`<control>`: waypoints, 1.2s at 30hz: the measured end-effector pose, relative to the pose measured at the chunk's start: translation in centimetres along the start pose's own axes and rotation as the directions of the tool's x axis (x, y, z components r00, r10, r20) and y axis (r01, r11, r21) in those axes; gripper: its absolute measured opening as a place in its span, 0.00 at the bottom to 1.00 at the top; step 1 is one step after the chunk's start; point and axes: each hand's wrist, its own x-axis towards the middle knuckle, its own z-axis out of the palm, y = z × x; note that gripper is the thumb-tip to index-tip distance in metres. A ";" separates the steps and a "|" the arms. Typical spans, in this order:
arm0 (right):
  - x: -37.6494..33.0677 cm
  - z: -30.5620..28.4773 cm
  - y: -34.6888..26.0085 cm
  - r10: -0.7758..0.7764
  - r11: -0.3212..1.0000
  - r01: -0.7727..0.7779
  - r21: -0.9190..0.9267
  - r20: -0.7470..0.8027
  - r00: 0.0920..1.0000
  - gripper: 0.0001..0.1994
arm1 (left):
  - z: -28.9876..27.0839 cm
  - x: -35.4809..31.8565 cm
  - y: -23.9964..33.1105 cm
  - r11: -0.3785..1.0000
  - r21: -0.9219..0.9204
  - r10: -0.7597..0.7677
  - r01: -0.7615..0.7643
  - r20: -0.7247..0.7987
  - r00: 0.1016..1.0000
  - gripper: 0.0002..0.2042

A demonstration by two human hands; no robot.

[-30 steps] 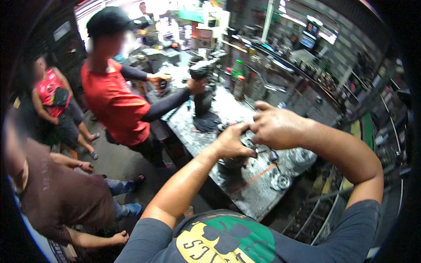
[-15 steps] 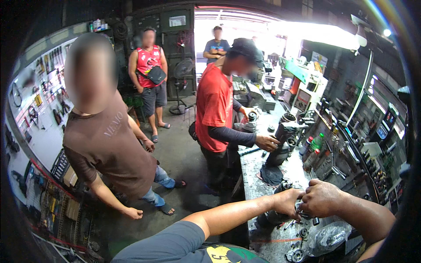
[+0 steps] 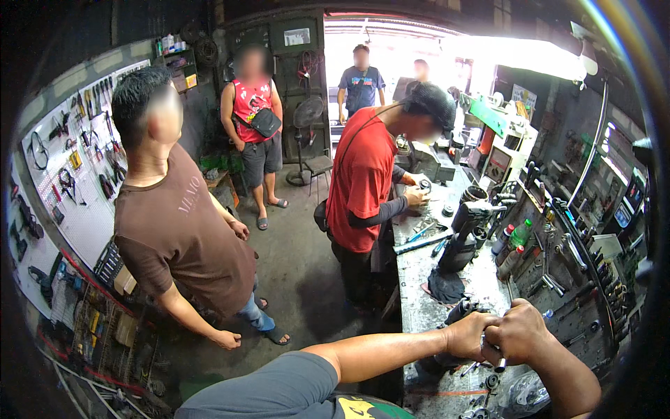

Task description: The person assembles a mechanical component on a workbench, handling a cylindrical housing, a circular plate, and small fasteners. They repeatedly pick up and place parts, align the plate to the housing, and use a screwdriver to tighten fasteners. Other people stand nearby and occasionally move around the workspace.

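Head view, workshop interior. Both own hands are together at the lower right, over the near end of a long grey metal workbench [image 3: 447, 279] that runs away along the right wall.

Left hand [image 3: 469, 334]: fingers curled shut, wrapped over the top of a dark, rounded metal machine part [image 3: 457, 312] that sits on the bench just beyond the knuckles. Contact with the part appears firm; the fingertips themselves are hidden.

Right hand [image 3: 520, 332]: closed in a fist around a small silvery metal tool shaft [image 3: 500, 363], whose short end pokes out below the fist. The two hands touch each other, knuckle to knuckle, with the tool between them. What the tool's tip bears on cannot be told.

Bench surface near the hands: small round metal pieces [image 3: 492, 381] lying loose just below the fists, and a shiny grey casting [image 3: 525, 394] at the bottom edge.

Further up the bench: a black upright machine body [image 3: 462, 241], then a green plastic bottle [image 3: 518, 234] just to its right.

A person in a red shirt [image 3: 361, 178] stands at the bench's far part, hands on a small item there. A person in a brown shirt [image 3: 178, 227] stands on the concrete floor to the left, well apart from the bench. A white pegboard of hand tools [image 3: 66, 174] covers the left wall
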 end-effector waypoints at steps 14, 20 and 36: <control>0.2 1.9 1.2 -0.107 0.994 0.103 -0.033 -0.139 0.984 0.14 | 0.4 4.0 -2.7 0.731 0.250 0.611 -0.635 0.176 0.772 0.16; 0.1 0.7 -0.8 0.139 0.990 -0.138 0.015 -0.030 0.990 0.09 | 0.2 3.8 -3.1 0.810 0.301 0.427 -0.504 0.287 0.858 0.16; -5.6 -0.5 3.7 0.374 0.927 -0.373 0.037 -0.045 0.926 0.09 | -2.0 4.2 0.1 0.964 0.199 -0.212 0.174 0.186 0.959 0.26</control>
